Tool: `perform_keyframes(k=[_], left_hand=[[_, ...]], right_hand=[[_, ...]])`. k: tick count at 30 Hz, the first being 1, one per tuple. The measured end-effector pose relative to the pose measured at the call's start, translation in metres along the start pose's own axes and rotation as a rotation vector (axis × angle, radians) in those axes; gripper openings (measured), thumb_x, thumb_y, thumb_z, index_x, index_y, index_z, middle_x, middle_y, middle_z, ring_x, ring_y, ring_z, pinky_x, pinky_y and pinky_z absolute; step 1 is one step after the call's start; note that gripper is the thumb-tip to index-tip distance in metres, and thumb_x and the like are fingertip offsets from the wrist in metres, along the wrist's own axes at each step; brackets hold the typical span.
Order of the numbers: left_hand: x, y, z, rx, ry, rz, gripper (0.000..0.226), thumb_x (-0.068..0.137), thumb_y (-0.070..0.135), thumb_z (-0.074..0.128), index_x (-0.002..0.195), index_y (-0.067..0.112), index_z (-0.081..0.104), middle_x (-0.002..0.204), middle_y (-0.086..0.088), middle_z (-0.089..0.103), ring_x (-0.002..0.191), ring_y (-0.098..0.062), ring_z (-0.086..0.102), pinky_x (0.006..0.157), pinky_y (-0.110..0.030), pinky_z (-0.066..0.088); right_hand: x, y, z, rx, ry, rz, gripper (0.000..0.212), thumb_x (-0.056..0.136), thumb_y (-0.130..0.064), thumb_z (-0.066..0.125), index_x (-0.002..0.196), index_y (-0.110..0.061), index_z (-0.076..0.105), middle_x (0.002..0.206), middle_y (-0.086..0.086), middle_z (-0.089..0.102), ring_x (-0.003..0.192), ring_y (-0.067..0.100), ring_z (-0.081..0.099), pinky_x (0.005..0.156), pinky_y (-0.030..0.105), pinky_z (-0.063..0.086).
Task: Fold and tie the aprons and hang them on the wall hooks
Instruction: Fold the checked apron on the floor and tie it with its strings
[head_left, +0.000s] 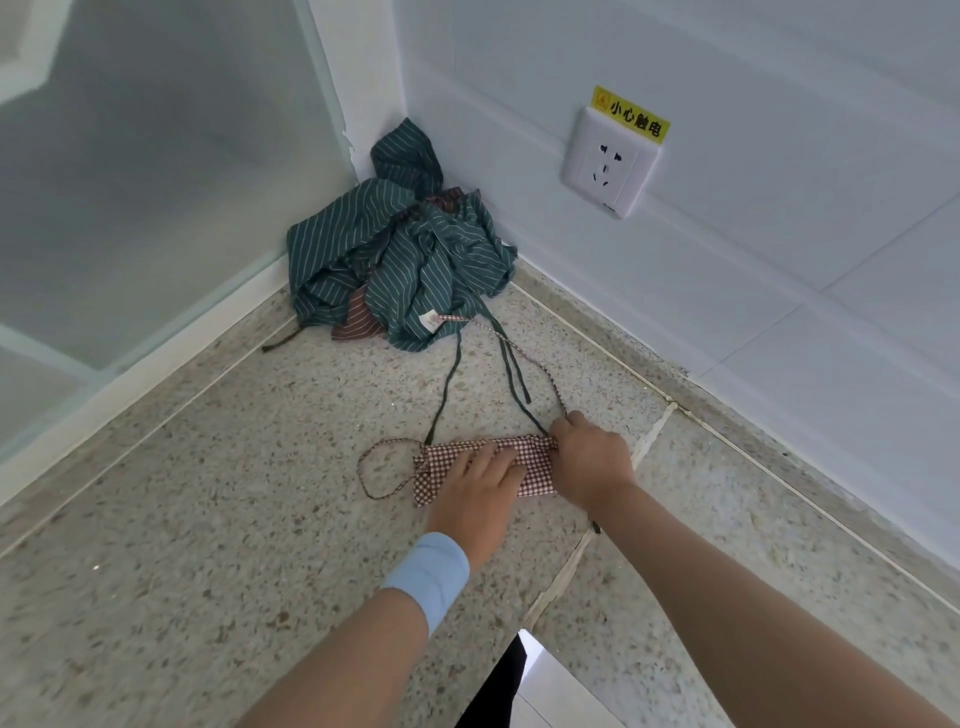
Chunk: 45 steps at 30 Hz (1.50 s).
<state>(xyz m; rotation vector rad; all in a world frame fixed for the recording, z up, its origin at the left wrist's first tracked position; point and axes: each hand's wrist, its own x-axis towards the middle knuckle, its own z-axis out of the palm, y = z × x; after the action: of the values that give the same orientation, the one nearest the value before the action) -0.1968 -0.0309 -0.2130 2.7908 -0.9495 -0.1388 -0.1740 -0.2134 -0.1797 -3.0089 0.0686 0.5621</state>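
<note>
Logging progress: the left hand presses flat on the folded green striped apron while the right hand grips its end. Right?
Not quite. In the head view the folded apron is red checked; the green striped aprons lie heaped in the corner. The left hand does press flat on the folded one while the right hand grips its end.

One legible marking: a yellow warning sticker (631, 120) fixed at the 12 o'clock edge of the white wall socket (608, 169). It carries the black characters 小心触电, with a small warning-triangle symbol at its 9 o'clock end. The sewn-in tag (429, 320) on the green striped apron (415, 260) is too small to read.
</note>
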Motion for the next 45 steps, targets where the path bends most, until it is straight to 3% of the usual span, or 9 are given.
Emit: perform_keyframes(k=[4,7,10,13,19,23,30,34,45], left_hand=[[-0.002,-0.003,0.017,0.023,-0.197,-0.032,0.058,0.098,0.032,0.049,0.152,0.022,0.03,0.161,0.0,0.025,0.15,-0.025,0.017,0.12,-0.056,0.014],[0.001,-0.008,0.013,0.038,-0.268,-0.025,0.057,0.104,0.042,0.026,0.153,0.033,-0.002,0.162,0.006,-0.014,0.15,-0.026,-0.018,0.118,-0.059,-0.01],[0.004,-0.021,0.005,-0.011,-0.332,-0.001,0.055,0.103,0.047,0.02,0.152,0.043,-0.005,0.156,0.009,-0.03,0.144,-0.024,-0.032,0.116,-0.055,-0.018],[0.001,-0.042,0.003,-0.113,-0.268,0.063,0.057,0.1,0.044,0.024,0.155,0.033,0.013,0.162,0.008,-0.017,0.148,-0.015,-0.023,0.121,-0.048,-0.011],[-0.006,-0.054,-0.003,-0.214,-0.143,0.013,0.046,0.099,0.029,0.049,0.141,0.014,0.041,0.164,0.002,0.01,0.148,-0.007,-0.004,0.123,-0.034,0.003],[-0.001,-0.043,-0.01,-0.142,-0.155,-0.027,0.049,0.094,0.036,0.054,0.139,0.018,0.043,0.163,0.003,0.016,0.15,-0.014,0.011,0.123,-0.036,0.007],[-0.036,-0.04,-0.014,-0.263,-0.036,-0.128,0.047,0.092,0.023,0.058,0.137,0.019,0.046,0.157,0.002,0.024,0.146,-0.019,0.016,0.12,-0.039,0.017],[-0.06,-0.064,-0.018,-0.305,-0.016,-0.448,0.048,0.093,0.006,0.054,0.139,0.016,0.045,0.142,-0.007,0.045,0.131,-0.024,0.039,0.108,-0.042,0.041],[-0.073,-0.126,-0.065,0.124,-0.357,-0.626,0.033,0.101,0.025,0.034,0.129,0.019,0.05,0.118,-0.005,0.057,0.091,-0.022,0.064,0.069,-0.03,0.048]], right_hand=[[-0.005,-0.005,0.008,-0.187,0.189,-0.037,0.045,0.084,-0.021,0.055,0.127,-0.015,0.046,0.125,0.012,0.051,0.11,0.032,0.049,0.092,0.043,0.044],[-0.012,-0.011,0.013,-0.222,0.331,-0.314,0.06,0.07,-0.003,0.045,0.13,-0.011,0.048,0.131,0.02,0.047,0.114,0.039,0.049,0.091,0.046,0.049],[-0.02,-0.01,0.025,-0.028,0.251,-0.324,0.041,0.079,-0.012,0.047,0.12,-0.016,0.054,0.122,0.01,0.051,0.107,0.027,0.051,0.09,0.041,0.052],[-0.024,0.01,0.031,0.221,0.17,-0.147,0.037,0.087,-0.033,0.037,0.12,-0.025,0.052,0.124,-0.001,0.047,0.112,0.019,0.045,0.099,0.037,0.046],[-0.027,0.022,0.019,-0.116,0.126,-0.283,0.054,0.077,-0.058,0.049,0.119,-0.025,0.058,0.127,0.002,0.052,0.115,0.025,0.05,0.101,0.042,0.041],[-0.034,-0.004,0.018,-0.258,0.225,-0.312,0.043,0.081,-0.038,0.05,0.114,-0.012,0.06,0.122,0.014,0.054,0.108,0.034,0.049,0.098,0.048,0.043],[-0.046,-0.01,0.03,-0.043,0.09,-0.305,0.018,0.082,-0.023,0.066,0.1,-0.023,0.064,0.1,0.0,0.062,0.088,0.024,0.061,0.071,0.039,0.054],[-0.048,-0.007,0.025,0.004,0.058,-0.288,0.022,0.086,-0.021,0.061,0.107,-0.023,0.065,0.109,0.0,0.06,0.098,0.024,0.058,0.08,0.039,0.052],[-0.042,-0.016,0.015,0.002,-0.006,-0.229,0.028,0.089,-0.021,0.055,0.116,-0.027,0.059,0.123,-0.002,0.054,0.112,0.022,0.053,0.093,0.038,0.049]])
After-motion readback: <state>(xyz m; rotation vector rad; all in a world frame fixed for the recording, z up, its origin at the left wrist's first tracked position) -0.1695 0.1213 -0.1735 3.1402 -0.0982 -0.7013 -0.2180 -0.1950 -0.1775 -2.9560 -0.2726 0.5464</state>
